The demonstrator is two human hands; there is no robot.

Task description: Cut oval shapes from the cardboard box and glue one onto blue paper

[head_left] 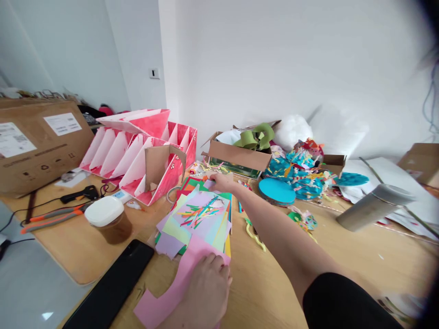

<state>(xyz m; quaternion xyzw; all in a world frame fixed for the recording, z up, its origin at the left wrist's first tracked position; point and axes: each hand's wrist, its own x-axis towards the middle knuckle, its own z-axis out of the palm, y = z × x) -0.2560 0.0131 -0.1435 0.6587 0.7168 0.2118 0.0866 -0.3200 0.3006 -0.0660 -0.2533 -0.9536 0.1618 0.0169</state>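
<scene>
My left hand (pixel 211 283) is closed over a cut sheet of pink paper (pixel 185 274) with a curved edge, at the near side of the table. Stretched out ahead, my right hand (pixel 221 183) is at the far edge of a paper stack, its fingers closed on a small lilac piece of paper (pixel 208 184). The loose stack of coloured paper (pixel 176 226) lies between both hands. Many thin colourful paper strips (pixel 199 214) are scattered on top of it.
At left are a black phone (pixel 113 283), a lidded cup (pixel 109 219), orange-handled pliers (pixel 55 217), a glue gun (pixel 80 194) and a pink-and-white divided rack (pixel 140 155). Behind stands an open cardboard box (pixel 236 153). A blue disc (pixel 277 191) and a tilted metal flask (pixel 373 205) are at right.
</scene>
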